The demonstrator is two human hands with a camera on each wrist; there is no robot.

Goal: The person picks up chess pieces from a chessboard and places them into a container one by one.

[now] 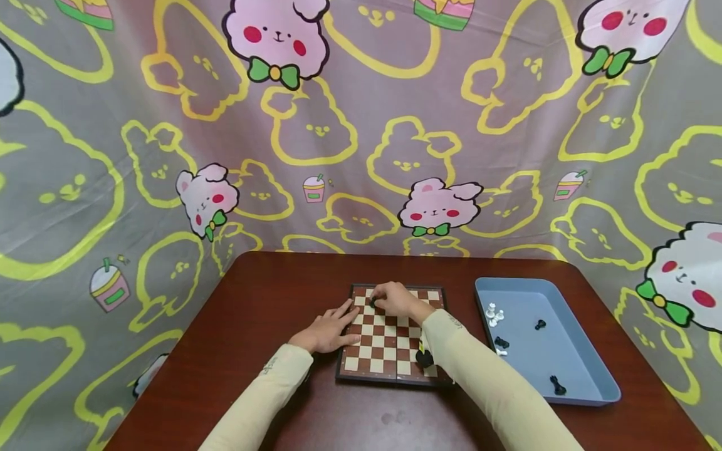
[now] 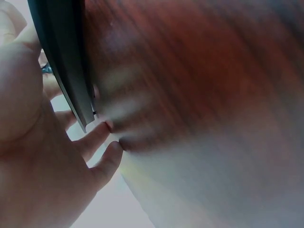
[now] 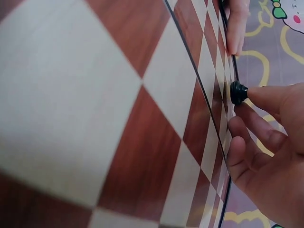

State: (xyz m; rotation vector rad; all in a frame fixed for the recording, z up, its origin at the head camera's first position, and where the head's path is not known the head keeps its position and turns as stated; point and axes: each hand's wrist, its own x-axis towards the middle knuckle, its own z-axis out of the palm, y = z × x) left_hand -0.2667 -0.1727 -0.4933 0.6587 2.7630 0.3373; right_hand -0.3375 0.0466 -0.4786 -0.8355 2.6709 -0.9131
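A folding chessboard with brown and cream squares lies on the dark wooden table. Near its far left corner, my right hand pinches a small black chess piece between thumb and fingers. The right wrist view shows that piece with its round base at the board's surface; its upper part is hidden by the fingertips. My left hand rests at the board's left edge, fingers fairly straight and spread. In the left wrist view, the board's dark rim passes in front of the left fingers.
Right of the board stands a blue-grey tray. White chess pieces cluster at its left side, and several black ones, such as a tall piece, lie scattered in it. A patterned curtain hangs behind and beside the table.
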